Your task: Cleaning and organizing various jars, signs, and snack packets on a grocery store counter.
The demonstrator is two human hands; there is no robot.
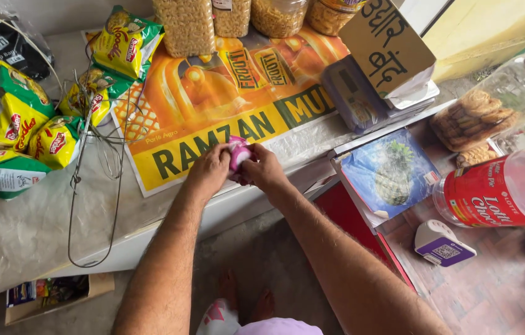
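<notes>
Both hands met over the desk (39, 229) front edge, left hand (208, 170) and right hand (267, 169) touching a small packet (238, 156) between them. The poster (225, 105) lay flat on the desk behind the hands. 4 bags of snacks (238, 22) stood along the poster's far edge. Noodle packets (21, 118) were piled left of the poster, with a wire hanger (98, 186) beside them. A cardboard sign (388, 46) stood right of the poster. The biscuit jar (492, 108) and a jar lying on its side (504, 189) lay further right. A cardboard box (58, 294) sat on the floor below the desk.
</notes>
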